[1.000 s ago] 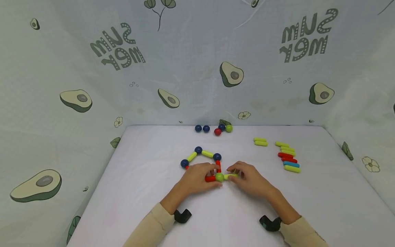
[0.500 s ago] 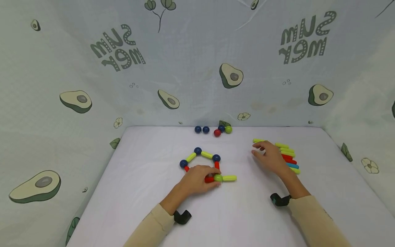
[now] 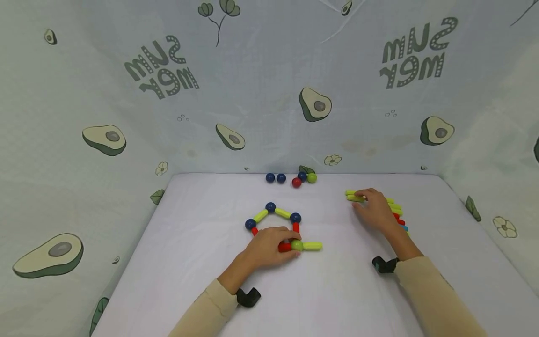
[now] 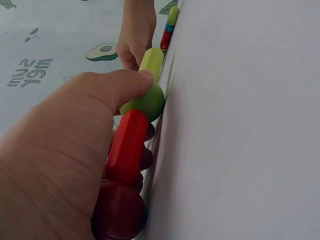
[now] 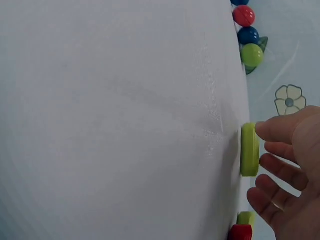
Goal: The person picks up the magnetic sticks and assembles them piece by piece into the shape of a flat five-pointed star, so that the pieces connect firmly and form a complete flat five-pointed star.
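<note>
My left hand [image 3: 267, 245] pinches a green ball [image 3: 296, 245] between thumb and fingers, at a corner of a ring of magnetic sticks and balls lying on the table. Blue balls [image 3: 295, 218], yellow-green sticks [image 3: 260, 216] and red sticks [image 3: 296, 227] form the ring, partly hidden under that hand. A dark red ball [image 4: 119, 210] joins a red stick [image 4: 127, 147] near the left palm. Pointing right from the green ball is another yellow-green stick [image 3: 313, 245]. My right hand [image 3: 376, 213], fingers parted, is over loose yellow-green sticks [image 3: 354, 198], thumb right at one stick [image 5: 249, 150].
Along the table's back edge sit loose balls: blue [image 3: 281, 178], red [image 3: 296, 183] and green [image 3: 311, 178]. More sticks, including red ones [image 3: 398, 220], lie to the right, partly behind the right hand. A printed cloth [image 3: 269, 93] hangs behind the white table [image 3: 189, 224].
My right hand has left the yellow-green stick beside the green ball and moved right and back to the loose sticks. The left hand stays at the green ball.
</note>
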Motion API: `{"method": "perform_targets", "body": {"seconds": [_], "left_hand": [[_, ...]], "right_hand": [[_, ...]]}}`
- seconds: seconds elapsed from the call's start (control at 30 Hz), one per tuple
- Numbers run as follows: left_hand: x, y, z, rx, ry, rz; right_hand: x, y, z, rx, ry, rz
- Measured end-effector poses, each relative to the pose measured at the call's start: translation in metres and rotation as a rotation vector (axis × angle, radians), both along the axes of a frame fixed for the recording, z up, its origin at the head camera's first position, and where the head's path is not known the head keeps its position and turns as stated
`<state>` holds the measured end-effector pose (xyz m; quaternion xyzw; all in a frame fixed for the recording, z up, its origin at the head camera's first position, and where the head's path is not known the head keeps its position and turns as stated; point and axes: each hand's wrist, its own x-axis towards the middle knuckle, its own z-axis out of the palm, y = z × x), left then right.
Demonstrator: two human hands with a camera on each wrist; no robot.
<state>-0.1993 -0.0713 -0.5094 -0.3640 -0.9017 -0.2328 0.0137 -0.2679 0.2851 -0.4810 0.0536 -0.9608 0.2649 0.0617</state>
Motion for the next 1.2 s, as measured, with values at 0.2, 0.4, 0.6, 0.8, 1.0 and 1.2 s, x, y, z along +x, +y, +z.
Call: {"method": "perform_targets", "body": {"seconds": [0.2, 0.4, 0.6, 0.8, 1.0, 1.2], "left_hand": [[0.002, -0.001, 0.0, 0.003, 0.001, -0.019], [0.002, -0.001, 0.003, 0.013, 0.005, -0.024], [0.003, -0.001, 0.004, 0.01, 0.015, -0.023], [0.001, -0.002, 0.004, 0.055, -0.051, -0.005], [-0.002, -0.006, 0.006, 0.083, -0.115, 0.007], [-0.002, -0.008, 0.008, 0.087, -0.107, -0.011]], "right_hand": [[-0.001, 0.005, -0.002, 0.046, -0.008, 0.004], [0.001, 0.003, -0.003, 0.053, -0.01, 0.013], [0.011, -0.01, -0.007, -0.017, -0.051, 0.042], [0.021, -0.032, -0.007, -0.053, -0.044, 0.097], [0.029, -0.059, -0.007, -0.09, -0.07, 0.163], [0.033, -0.081, -0.006, -0.106, -0.074, 0.238]]}}
